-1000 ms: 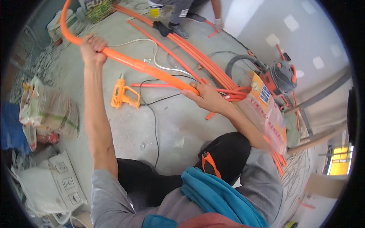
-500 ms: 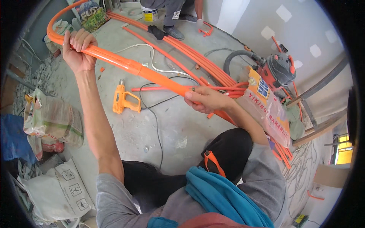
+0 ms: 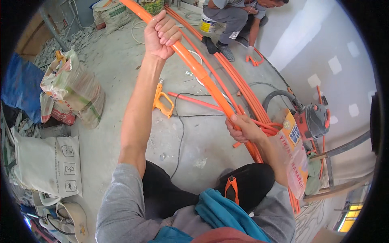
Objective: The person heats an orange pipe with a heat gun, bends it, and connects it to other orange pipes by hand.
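Observation:
A long orange plastic pipe slants across in front of me, with a thicker section meeting a thinner one between my hands. My left hand is closed around its upper part, fingers wrapped over it. Lower down and to the right, my right hand grips the same pipe, thumb along the top. The pipe's far end leaves the picture at the top. Below the pipe, a yellow heat gun lies on the floor, its nozzle partly behind my left forearm. A dark cable trails near it.
Several orange pipes lie on the floor beyond. A co-worker crouches at the top beside a white bucket. A red and black vacuum and a printed sack are at the right. Filled sacks stand at the left.
The pipe has swung to a steeper slant, its curved far end now out of view. Both hands keep their grip. The view has shifted, showing more of the co-worker.

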A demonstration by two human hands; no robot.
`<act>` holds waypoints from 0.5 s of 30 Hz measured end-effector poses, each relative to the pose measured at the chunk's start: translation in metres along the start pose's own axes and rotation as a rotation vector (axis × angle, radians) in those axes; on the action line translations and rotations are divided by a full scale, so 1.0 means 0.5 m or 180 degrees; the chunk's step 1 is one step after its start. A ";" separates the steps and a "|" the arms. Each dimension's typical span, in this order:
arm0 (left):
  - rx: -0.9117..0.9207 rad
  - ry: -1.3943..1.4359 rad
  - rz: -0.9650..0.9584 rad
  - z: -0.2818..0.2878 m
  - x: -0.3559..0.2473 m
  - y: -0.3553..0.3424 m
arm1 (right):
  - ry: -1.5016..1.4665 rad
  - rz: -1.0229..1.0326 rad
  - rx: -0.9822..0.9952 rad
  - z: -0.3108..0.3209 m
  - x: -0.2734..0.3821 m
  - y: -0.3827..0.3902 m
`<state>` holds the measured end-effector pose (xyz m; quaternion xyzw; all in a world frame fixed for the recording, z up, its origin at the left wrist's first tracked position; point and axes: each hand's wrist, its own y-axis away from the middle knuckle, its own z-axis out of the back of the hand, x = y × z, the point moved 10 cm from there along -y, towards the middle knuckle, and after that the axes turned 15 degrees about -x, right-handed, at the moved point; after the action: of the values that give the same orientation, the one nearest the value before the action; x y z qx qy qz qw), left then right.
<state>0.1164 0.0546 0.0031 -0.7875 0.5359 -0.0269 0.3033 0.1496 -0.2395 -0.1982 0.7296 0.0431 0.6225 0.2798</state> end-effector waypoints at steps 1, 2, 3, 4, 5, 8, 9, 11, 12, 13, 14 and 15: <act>-0.0275 -0.0081 -0.0097 0.017 -0.004 -0.004 | 0.0105 0.0052 -0.0095 0.003 0.001 -0.003; -0.0549 -0.0162 -0.0194 0.034 -0.008 -0.006 | 0.0105 0.0050 -0.0088 -0.002 0.001 -0.004; -0.0548 -0.0158 -0.0210 0.033 -0.004 -0.006 | 0.0174 0.0104 -0.0181 0.001 0.006 -0.005; -0.0731 -0.0229 -0.0293 0.044 -0.003 -0.006 | 0.0244 0.0159 -0.0273 0.005 0.010 -0.006; -0.0914 -0.0300 -0.0377 0.055 -0.003 -0.006 | 0.0260 0.0156 -0.0266 0.006 0.008 -0.005; -0.1189 -0.0466 -0.0430 0.068 0.003 -0.010 | 0.0320 0.0111 -0.0363 0.021 -0.004 -0.005; -0.1191 -0.0452 -0.0448 0.068 0.005 -0.009 | 0.0457 0.0303 -0.0543 0.032 0.002 -0.009; -0.1750 -0.0601 -0.0637 0.099 -0.002 -0.001 | 0.0611 0.0487 -0.0727 0.041 0.004 -0.011; -0.1747 -0.0601 -0.0641 0.103 -0.001 -0.002 | 0.0660 0.0585 -0.0919 0.048 0.008 -0.012; -0.1979 -0.0635 -0.0688 0.120 -0.002 0.002 | 0.0708 0.0683 -0.1113 0.056 0.013 -0.012; -0.2212 -0.0667 -0.0732 0.136 -0.004 0.006 | 0.0711 0.0685 -0.1115 0.057 0.010 -0.015; -0.2217 -0.0654 -0.0720 0.135 0.003 0.004 | 0.1167 0.1027 -0.1432 0.072 0.026 -0.011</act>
<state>0.1403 0.0832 -0.0533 -0.8962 0.3894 0.2026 0.0647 0.1875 -0.2424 -0.1917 0.5227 -0.1619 0.7737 0.3194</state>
